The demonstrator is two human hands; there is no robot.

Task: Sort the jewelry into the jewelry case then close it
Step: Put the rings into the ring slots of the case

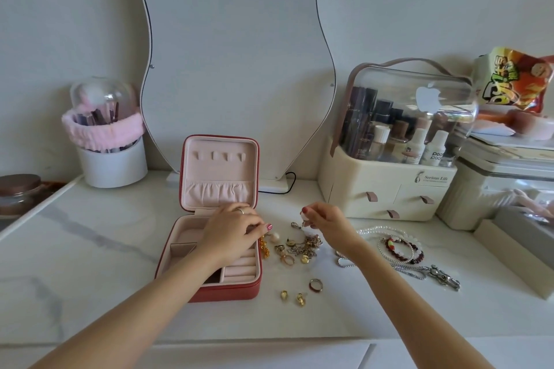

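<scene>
Nearest lie 2 gold earrings (292,297) and a red ring (316,284) on the marble top. Beyond, the right hand (325,223) pinches a small white piece, and the left hand (232,229) fingers a gold chain (264,247) beside the open jewelry case (209,249). Best lift slowly, freeing tangles first.

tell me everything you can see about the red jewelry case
The jewelry case is a small square box with a red, leather-like outside and pale pink velvety lining. It stands open on the white marbled table, lid upright, in front of the wavy mirror. Inside the lid are four small tabs above a gathered pocket. The base holds several compartments and ridged ring rolls at its right, and looks mostly empty. The left hand and forearm reach over the base, hiding part of it.
</scene>
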